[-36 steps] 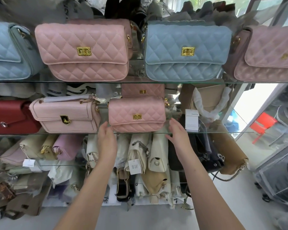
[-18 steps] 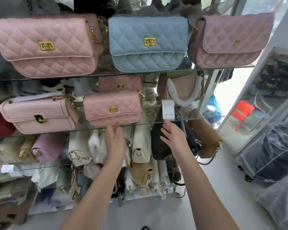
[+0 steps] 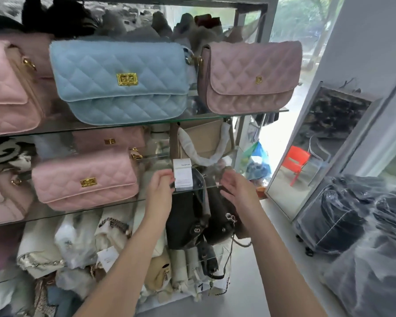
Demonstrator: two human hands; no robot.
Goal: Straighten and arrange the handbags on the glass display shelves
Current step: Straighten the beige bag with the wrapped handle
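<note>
My left hand [image 3: 159, 191] is at the left edge of a white tag [image 3: 183, 174] on a black handbag [image 3: 186, 221] wrapped in clear plastic, at the right end of the middle glass shelf [image 3: 82, 209]. Its fingers curl against the tag, and I cannot tell whether they grip it. My right hand [image 3: 236, 191] is by the bag's right side with its fingers apart and curved, holding nothing. A pink quilted bag [image 3: 85, 179] stands left of my hands. On the top shelf [image 3: 242, 112] stand a blue quilted bag [image 3: 121, 81] and a mauve quilted bag [image 3: 249, 78].
A beige bag [image 3: 206, 139] with a paper-wrapped handle stands behind the black one. Cream and white bags [image 3: 78, 243] crowd the lower shelves. A leaning mirror [image 3: 316, 143], plastic-covered dark bundles [image 3: 357, 216] and a red chair [image 3: 295, 160] are to the right.
My view has swung right and closer. Both hands moved right, from below the pink quilted bag to either side of the tagged black bag.
</note>
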